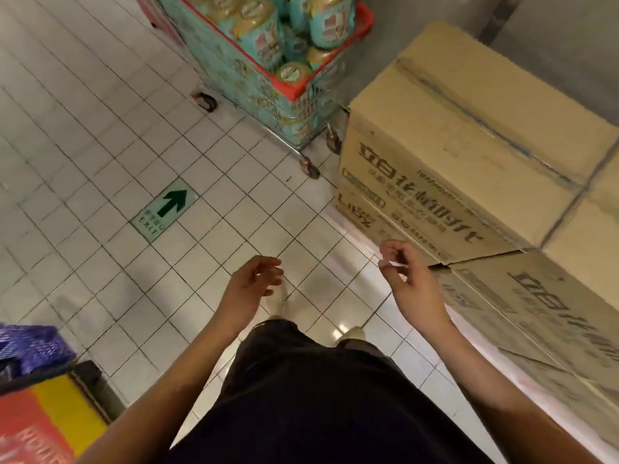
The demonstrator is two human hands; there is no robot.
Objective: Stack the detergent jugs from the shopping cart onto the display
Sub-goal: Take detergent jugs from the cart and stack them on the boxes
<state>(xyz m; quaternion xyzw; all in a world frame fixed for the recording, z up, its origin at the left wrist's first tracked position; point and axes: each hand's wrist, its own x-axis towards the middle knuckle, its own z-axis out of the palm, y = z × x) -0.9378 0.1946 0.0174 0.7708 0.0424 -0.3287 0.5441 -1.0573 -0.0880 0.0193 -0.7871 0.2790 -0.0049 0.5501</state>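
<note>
Floor point(100, 128): pale square tiles with dark grout, filling most of the view.

Cardboard boxes point(469, 145): brown, taped shut, dark print on the sides. They are stacked along the right edge on a low pale base. Nothing stands on the top faces that show.

Shopping cart point(301, 90): wire walls, red rim, on castors, at top centre. Its near corner is just beside the far box; I cannot tell whether they touch.

Detergent jugs point(261, 31): teal with gold caps, packed upright inside the cart and filling it up to the rim. All jugs in view are in the cart.

Trousers point(318, 396): dark, lower centre, the person standing between the boxes and the open floor.

Purple crate point(30, 346): lower left edge, above a red-and-yellow panel point(50, 413); blurred.

Exit sticker point(164, 211): green, with an arrow, flat on the floor left of centre.

Left hand point(254, 283): raised in front of the body, fingers loosely curled, holding nothing.

Right hand point(408, 283): raised near the lower box's corner, fingers loosely curled, holding nothing and not touching the box.

Shoes point(279, 298): light-coloured, partly hidden under the hands and trousers.
</note>
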